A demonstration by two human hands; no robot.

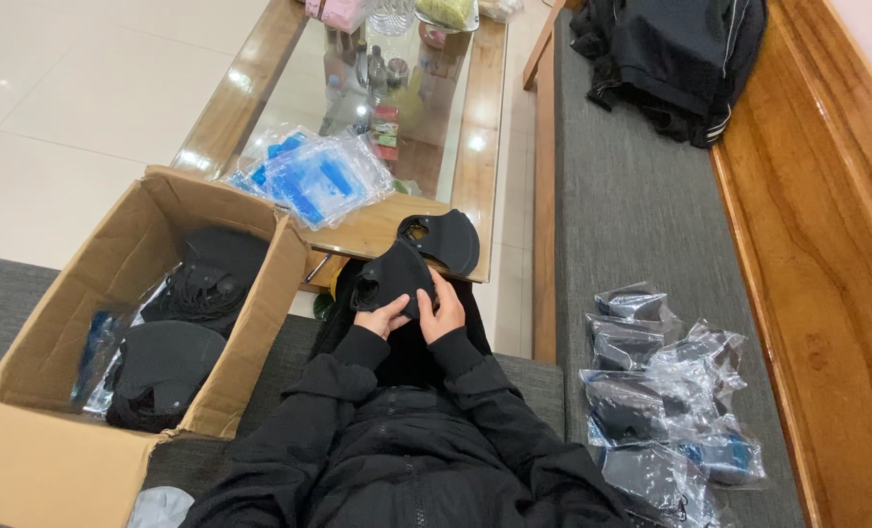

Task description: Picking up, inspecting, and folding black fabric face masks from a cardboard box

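Both of your hands meet over your lap, sleeves bent inward: your left hand (385, 317) and right hand (443, 311) each grip a black mask (392, 277) from below, just in front of the worktop (377, 230) edge, beside a second mask (444, 240).
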